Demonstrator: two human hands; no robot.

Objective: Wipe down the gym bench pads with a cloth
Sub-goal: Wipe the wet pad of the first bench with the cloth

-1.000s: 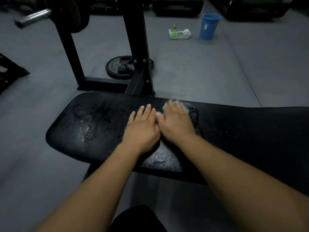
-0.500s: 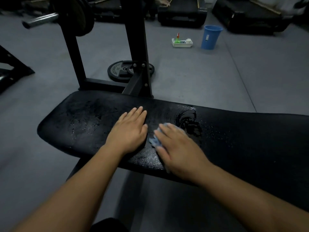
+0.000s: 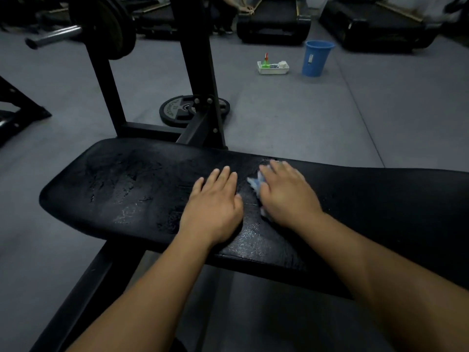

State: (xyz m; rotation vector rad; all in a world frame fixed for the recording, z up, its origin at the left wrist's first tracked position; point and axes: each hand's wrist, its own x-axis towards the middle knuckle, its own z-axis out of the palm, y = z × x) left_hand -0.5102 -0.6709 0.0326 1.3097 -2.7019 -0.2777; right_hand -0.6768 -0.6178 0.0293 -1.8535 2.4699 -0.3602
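While both palms lie flat on the black bench pad (image 3: pixel 121 189), neither hand grips anything.

Left hand (image 3: pixel 213 199): fingers straight, slightly spread, palm down on bare vinyl, nothing under it.

Right hand (image 3: pixel 286 196): just beside the left, at its 3 o'clock. Fingers are extended, pressing the cloth (image 3: pixel 255 182) into the pad, not curled round it.

The cloth is pale blue-white and mostly covered. One edge shows at the right hand's 9 o'clock, between the hands, and a scrap shows by the wrist at 7.

The pad runs 9 to 3 across the view. There are wet streaks at the left hand's 9 o'clock and a wet sheen between the wrists at 6.

Rack upright (image 3: pixel 195 59) is behind the pad at 12, with a weight plate (image 3: pixel 172 110) flat on the floor at its foot. Barbell (image 3: pixel 54 35) is at 10.

Out on the floor at 1 o'clock is a white tray (image 3: pixel 272 71), with a blue bucket (image 3: pixel 316 59) near its 3 o'clock side. Treadmills (image 3: pixel 274 19) sit along the far edge, 12 to 2.
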